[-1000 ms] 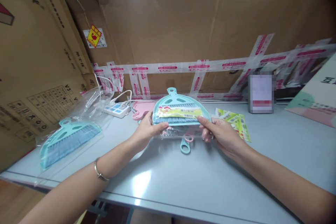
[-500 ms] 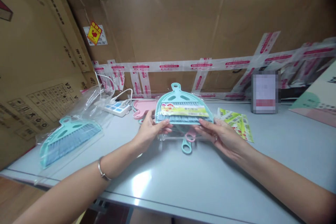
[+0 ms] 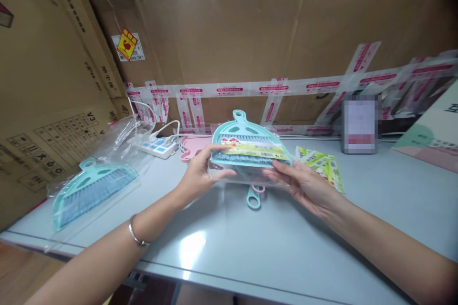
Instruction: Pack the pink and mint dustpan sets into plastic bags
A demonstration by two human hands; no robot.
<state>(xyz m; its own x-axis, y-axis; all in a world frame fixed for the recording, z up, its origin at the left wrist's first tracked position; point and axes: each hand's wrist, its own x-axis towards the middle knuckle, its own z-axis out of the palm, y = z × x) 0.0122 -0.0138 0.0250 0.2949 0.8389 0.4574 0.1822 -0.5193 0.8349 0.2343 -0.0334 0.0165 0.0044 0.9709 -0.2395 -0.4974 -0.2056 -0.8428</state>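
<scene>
A teal dustpan with a blue-bristled brush in it sits in a clear plastic bag, raised above the table. A yellow-green label card lies across the bristles, tilted down to the right. My right hand grips the lower right corner, thumb in front and fingers below. At the left edge my left hand has thumb and index finger spread apart; the index reaches onto the card, the thumb lies near the bag's lower edge. Underneath, a teal ring handle and a pink ring show partly.
Another bagged teal dustpan lies at left. Behind are a pink dustpan and a power strip. Green label cards and a blurred-screen device are at right. Large cardboard boxes wall the back and left of the table.
My left hand has shifted from the dustpan's lower edge, its thumb and index now spread with the index on the card. The card has tilted. My right hand keeps its hold.
</scene>
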